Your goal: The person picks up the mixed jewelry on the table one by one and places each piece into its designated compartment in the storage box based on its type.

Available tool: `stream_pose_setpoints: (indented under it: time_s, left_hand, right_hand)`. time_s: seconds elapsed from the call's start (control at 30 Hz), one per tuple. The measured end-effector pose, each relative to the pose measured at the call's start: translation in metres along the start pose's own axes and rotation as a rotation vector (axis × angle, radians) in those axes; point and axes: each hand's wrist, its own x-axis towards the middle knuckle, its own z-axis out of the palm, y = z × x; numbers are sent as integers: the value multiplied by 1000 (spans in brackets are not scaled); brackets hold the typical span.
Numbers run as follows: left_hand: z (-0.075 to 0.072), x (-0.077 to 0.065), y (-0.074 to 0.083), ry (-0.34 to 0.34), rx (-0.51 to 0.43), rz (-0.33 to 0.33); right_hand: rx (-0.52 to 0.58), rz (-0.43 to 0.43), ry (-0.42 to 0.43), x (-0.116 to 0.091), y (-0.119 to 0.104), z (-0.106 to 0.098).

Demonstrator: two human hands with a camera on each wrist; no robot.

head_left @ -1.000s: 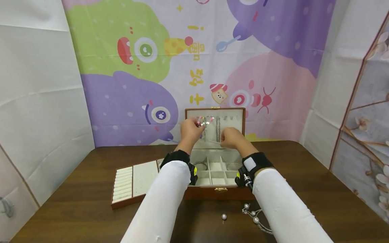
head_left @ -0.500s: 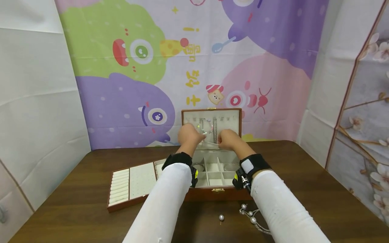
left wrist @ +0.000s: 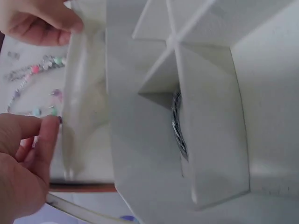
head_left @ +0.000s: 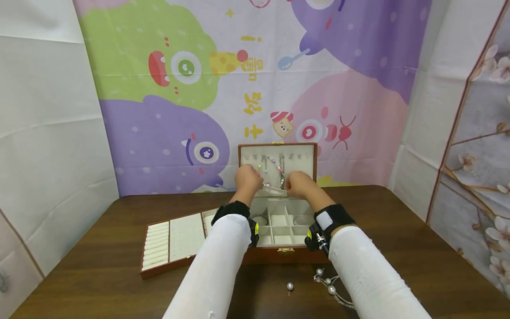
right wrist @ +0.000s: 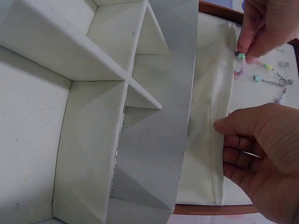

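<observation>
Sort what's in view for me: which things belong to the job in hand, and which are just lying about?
In use:
Left hand, pinching the beaded strand
Right hand, gripping the lid pocket by its edge
Open jewellery box

Lying about, it seems:
Divided tray left of the box
Pearl pin
Silvery strand with pearls, partly hidden
Bangle inside the box

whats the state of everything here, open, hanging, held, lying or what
Box: open
Lid: raised
Lid pocket: edge gripped by the right hand
Beaded string: against the lid, pinched by the left hand
Silver chain: hanging on the lid
Tray: out of the box, on the table
Single pearl: lying on the table
Pearl jewelry: lying there, partly hidden by the right sleeve
Bangles: in separate compartments
</observation>
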Motion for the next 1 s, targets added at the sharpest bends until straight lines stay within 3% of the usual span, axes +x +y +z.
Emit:
stream_pose_setpoints:
  time_s: [0.1, 0.23, 0.33, 0.5, 0.63, 0.7, 0.83, 1.0]
  left_hand:
    - [0, 1, -6, 19, -21, 108]
    - [0, 2, -11, -65, 66, 256]
    - [1, 2, -10, -126, 142, 299]
    - [5, -2, -4, -174, 206, 204]
    - [9, -4, 3, -146, 274, 86]
    - [11, -2, 4, -120, 304, 57]
    - [12, 0, 6, -95, 322, 55]
    - [11, 1, 7, -146, 312, 59]
  right_hand:
    - [-10, -3, 1, -1, 0, 1]
    - [-15, 9, -2, 0, 0, 1]
    - [-14, 15, -1, 1, -1, 0]
    - [-1, 0, -3, 2, 0, 1]
    - [3, -16, 1, 0, 0, 2]
    - [3, -11, 0, -1, 0, 2]
    - [5, -1, 6, -1, 0, 0]
    - [-10, -6, 30, -1, 4, 1]
